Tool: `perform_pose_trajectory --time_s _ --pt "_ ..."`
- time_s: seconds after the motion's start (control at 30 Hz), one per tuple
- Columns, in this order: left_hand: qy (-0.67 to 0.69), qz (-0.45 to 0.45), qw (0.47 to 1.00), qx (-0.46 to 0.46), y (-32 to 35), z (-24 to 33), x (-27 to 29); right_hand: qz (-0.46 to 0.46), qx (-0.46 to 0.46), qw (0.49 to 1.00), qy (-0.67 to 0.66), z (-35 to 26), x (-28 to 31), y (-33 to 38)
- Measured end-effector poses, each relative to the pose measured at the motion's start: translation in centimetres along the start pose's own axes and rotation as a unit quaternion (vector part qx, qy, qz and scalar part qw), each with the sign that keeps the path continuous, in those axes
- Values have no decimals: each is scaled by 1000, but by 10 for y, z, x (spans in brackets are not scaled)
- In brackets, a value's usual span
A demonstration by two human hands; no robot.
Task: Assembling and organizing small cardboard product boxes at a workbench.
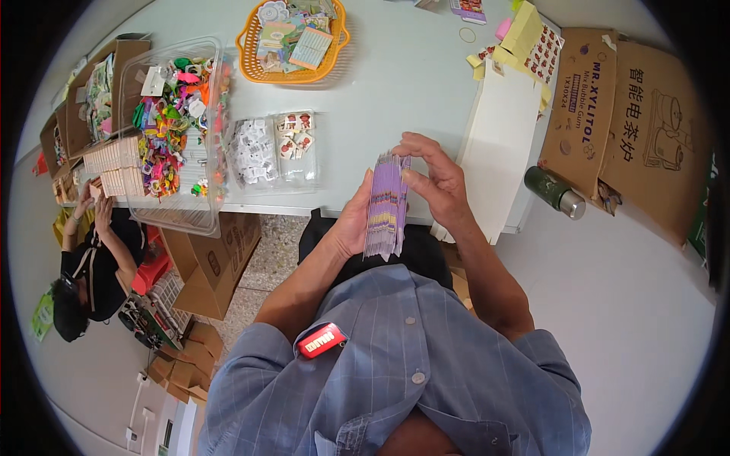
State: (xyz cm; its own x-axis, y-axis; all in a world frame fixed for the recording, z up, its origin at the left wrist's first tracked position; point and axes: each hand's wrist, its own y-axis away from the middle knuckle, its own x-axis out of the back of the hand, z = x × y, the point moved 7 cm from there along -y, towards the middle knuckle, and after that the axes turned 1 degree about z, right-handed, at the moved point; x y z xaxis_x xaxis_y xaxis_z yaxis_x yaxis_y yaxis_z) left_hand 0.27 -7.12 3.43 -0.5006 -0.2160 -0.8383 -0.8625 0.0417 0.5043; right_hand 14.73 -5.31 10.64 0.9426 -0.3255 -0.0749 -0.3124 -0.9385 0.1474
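Observation:
A thick stack of thin purple printed cards or packets [386,204] is held edge-up in front of my body, near the table's front edge. My left hand [351,222] grips it along its left side, the thumb lying against the upper left edge. At the upper right corner my right hand [437,181] pinches the stack between a bent forefinger and thumb. Beyond it on the table lie clear bags with white printed slips [253,150] and small red-and-white picture pieces [296,144].
An orange basket [245,55] of cards stands at the back. To the left is a clear tub [214,114] of colourful small toys. A white board [498,144], green flask [553,191] and cartons [582,99] are at right. A co-worker [99,258] handles items at far left.

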Motion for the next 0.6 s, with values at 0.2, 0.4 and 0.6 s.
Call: perform_pose_trajectory --time_s 0.2,0.4,0.6 --pt "40 39 998 21 18 -26 -17 53 -90 985 -136 12 -8 27" --pt "-17 9 999 39 37 -32 -20 13 -53 993 -109 -19 -15 37" --pt "-62 78 995 23 50 -35 -18 32 4 999 -3 -48 -20 59"
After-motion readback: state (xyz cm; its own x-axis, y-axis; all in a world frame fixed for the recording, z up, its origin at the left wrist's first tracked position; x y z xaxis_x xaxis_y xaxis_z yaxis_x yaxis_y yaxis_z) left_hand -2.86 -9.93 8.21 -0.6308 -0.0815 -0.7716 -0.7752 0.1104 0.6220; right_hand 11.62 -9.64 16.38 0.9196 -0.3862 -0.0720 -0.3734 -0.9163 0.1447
